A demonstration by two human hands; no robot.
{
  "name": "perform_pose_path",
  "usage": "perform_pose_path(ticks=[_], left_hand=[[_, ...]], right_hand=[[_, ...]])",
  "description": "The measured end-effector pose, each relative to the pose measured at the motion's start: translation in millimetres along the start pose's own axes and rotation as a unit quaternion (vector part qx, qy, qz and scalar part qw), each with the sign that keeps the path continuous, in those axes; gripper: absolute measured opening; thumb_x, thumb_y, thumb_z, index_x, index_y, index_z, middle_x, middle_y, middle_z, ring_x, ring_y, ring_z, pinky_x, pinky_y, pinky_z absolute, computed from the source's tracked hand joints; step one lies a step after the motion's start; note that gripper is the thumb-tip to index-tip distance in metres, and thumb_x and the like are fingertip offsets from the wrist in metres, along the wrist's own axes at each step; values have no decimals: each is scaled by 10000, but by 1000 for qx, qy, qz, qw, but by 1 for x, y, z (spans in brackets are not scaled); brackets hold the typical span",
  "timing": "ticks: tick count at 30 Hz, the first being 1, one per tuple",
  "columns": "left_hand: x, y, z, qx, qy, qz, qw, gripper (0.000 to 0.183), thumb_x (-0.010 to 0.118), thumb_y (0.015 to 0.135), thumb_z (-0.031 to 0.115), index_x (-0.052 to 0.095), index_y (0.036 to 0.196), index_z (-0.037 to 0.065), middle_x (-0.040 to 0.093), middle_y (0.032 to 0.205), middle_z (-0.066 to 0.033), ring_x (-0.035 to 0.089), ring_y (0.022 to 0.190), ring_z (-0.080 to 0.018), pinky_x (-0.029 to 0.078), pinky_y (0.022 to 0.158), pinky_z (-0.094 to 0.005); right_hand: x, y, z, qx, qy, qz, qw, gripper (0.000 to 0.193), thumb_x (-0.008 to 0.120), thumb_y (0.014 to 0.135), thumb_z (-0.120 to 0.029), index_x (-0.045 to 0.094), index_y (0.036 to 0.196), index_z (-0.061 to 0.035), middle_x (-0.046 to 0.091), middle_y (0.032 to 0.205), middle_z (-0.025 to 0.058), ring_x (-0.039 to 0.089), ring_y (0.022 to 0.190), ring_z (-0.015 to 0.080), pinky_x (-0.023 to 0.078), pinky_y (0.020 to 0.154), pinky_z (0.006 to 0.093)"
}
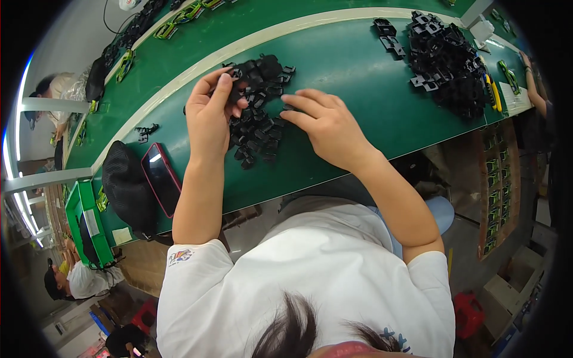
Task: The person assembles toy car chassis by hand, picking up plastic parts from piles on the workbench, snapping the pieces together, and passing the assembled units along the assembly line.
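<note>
My left hand [208, 110] is closed, with a small black plastic part [237, 73] between its thumb and fingers. Beneath and beside it lies a heap of small black plastic parts [258, 136] on the green tabletop [346, 71]. To the right of that heap, my right hand [327, 124] hovers with its thumb and fingertips drawn together. Something small and dark shows between those fingertips, too little of it to name.
A big pile of black plastic parts [447, 71] covers the right side, with yellow-handled pliers [494, 92] beside it. At left lie a red-edged phone [162, 179], a black cap [124, 185] and a green tray [76, 221]. A conveyor belt [250, 36] carries green-and-black pieces behind; co-workers sit at both sides.
</note>
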State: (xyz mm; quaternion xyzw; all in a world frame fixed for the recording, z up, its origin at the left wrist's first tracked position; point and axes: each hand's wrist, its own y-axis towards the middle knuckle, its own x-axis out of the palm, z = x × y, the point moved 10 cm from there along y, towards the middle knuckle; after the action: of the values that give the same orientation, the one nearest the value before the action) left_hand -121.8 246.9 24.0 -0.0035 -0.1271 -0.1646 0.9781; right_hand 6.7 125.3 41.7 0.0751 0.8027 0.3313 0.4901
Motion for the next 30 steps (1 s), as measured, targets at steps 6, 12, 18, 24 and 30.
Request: perform_pose_path(ticks=[6,12,18,24,30], left_hand=[[16,-9,-14,-39,24,-15,999,220,538,902,144,546,1050,-17,619,880,-117,591,633,-135,467,539,-204],[37,-24,-24,-75,4,-71,995,190,542,894,115,526,1017,-28,607,901,-125,634,700,-186,527,611,-249],[56,-35,-39,-121,-209,-99,965,136,553,882,79,550,970,-24,604,963,-109,617,903,-223,532,771,-319],[63,-42,-50,-130,-81,-149,977,190,562,878,124,608,1000,-14,598,973,-75,556,829,-129,440,740,-241],[77,-53,-46,-201,-38,-210,956,278,510,918,236,599,1080,28,580,775,-4,443,558,-31,309,460,-164]], right_hand=[[-18,-10,45,195,166,5,967,166,619,735,-15,652,898,-23,628,850,67,598,774,164,472,660,263],[-22,-26,77,412,556,110,713,178,617,828,-39,610,976,61,646,844,88,615,715,131,495,646,233],[-8,-29,53,377,601,104,697,191,665,784,-17,624,960,47,650,868,72,610,772,114,492,729,222],[-12,-34,58,400,589,99,695,165,665,773,-6,632,926,49,651,844,68,612,770,112,498,714,225],[-4,-33,35,355,621,-174,677,184,696,744,-30,636,896,54,652,815,77,613,726,110,501,664,228]])
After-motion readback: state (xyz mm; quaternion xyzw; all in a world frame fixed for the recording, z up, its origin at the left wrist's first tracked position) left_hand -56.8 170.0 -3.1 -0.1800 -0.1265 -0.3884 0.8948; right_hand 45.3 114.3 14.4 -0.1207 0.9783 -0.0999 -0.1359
